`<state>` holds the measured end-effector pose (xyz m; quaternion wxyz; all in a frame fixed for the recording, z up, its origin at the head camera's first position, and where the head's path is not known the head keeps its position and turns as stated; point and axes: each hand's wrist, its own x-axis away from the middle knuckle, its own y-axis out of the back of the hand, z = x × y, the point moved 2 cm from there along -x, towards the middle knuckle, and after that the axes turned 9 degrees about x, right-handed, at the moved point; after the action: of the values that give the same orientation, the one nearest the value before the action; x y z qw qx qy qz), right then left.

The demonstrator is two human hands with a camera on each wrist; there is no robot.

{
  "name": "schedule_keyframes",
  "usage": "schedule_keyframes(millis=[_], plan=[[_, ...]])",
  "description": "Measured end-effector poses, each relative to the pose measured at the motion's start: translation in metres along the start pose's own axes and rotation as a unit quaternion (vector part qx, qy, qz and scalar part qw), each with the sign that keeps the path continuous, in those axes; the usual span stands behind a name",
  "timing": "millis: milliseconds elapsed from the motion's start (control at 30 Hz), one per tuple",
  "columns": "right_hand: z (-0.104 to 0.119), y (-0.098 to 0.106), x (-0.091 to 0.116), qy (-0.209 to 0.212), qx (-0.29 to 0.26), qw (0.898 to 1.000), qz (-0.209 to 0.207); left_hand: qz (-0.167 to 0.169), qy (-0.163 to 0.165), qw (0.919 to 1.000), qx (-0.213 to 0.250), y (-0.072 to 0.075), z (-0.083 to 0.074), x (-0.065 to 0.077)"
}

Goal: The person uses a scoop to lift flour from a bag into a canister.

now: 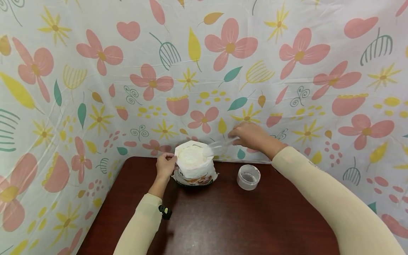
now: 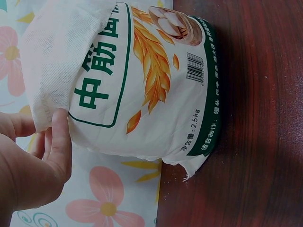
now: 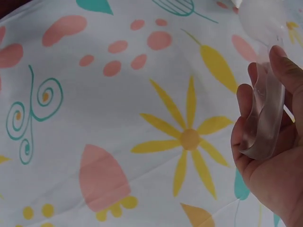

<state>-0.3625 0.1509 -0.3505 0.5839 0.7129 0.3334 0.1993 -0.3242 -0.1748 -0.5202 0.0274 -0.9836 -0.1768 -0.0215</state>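
Observation:
On the table stands an open white flour bag [image 1: 195,173], its top folded outward and pale flour [image 1: 190,157] showing inside. Wheat ears and green lettering are printed on the bag [image 2: 156,94] in the left wrist view. My left hand [image 1: 165,167] pinches the bag's folded rim between thumb and fingers. From the right, my right hand [image 1: 250,136] grips the handle of a clear plastic scoop [image 3: 267,111]. The bowl of the scoop is at the right side of the bag's mouth; it looks whitish, but how much flour it holds cannot be told.
A clear round plastic tub [image 1: 248,178] stands open on the dark red-brown table [image 1: 223,219], right of the bag. Behind and to the left hangs a white curtain [image 1: 204,88] with flowers and leaves, close to the table's back edge.

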Motion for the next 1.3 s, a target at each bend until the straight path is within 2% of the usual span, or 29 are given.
schedule_keyframes(millis=[433, 967, 1300], plan=[[0.016, 0.008, -0.019, 0.024, 0.068, 0.997, 0.036, -0.003, 0.011, 0.9999, -0.008, 0.000, -0.001, 0.001], [0.029, 0.011, -0.032, 0.018, 0.068, 0.995, 0.064, -0.001, 0.015, 0.9999, -0.006, -0.001, 0.001, 0.000], [0.033, -0.001, -0.041, 0.017, 0.076, 0.993, 0.087, 0.000, 0.014, 0.9999, -0.002, -0.001, 0.001, 0.000]])
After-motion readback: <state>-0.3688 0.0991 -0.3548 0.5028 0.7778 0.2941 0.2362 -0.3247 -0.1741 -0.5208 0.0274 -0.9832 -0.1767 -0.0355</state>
